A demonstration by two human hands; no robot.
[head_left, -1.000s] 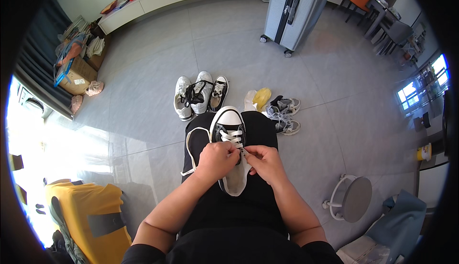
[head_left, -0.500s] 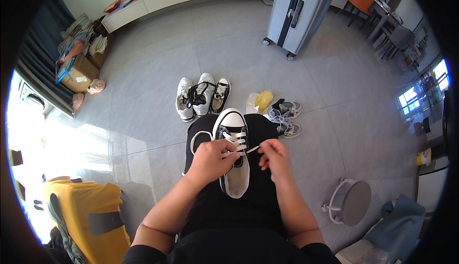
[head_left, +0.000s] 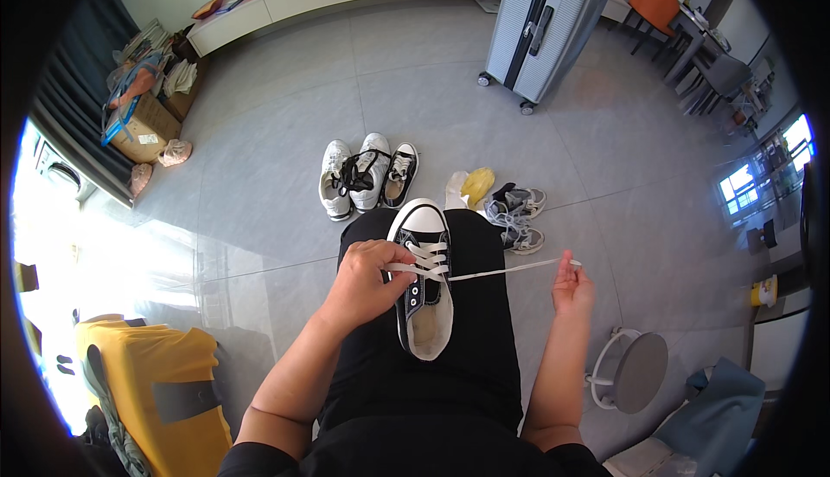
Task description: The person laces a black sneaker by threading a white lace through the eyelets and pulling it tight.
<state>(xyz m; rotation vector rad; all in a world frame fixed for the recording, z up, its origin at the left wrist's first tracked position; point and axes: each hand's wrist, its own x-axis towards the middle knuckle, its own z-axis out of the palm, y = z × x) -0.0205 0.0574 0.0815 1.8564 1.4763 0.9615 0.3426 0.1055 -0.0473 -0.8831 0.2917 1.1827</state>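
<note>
A black canvas sneaker point(head_left: 423, 218) with a white toe cap rests on my lap, its toe pointing away from me. White laces point(head_left: 428, 258) cross over its upper part, while eyelets nearer the opening show bare on the left flap. My left hand point(head_left: 370, 280) is at the shoe's left side, thumb and fingers pinching a lace. Out to the right, my right hand point(head_left: 572, 284) grips the end of a shoelace point(head_left: 510, 270), which runs taut from the shoe's right side across my thigh.
Ahead on the floor stand white sneakers point(head_left: 333, 185) and a matching black sneaker point(head_left: 400, 174). Grey shoes point(head_left: 521, 200) lie by a yellow crumpled item point(head_left: 477, 185). A suitcase point(head_left: 540, 36) stands farther off, a round stool point(head_left: 640, 373) at right, a yellow-draped piece point(head_left: 164, 373) at left.
My right hand has moved away to the right, drawing the lace out long and straight. The left hand stays beside the shoe, and the loose loop at its left is no longer seen.
</note>
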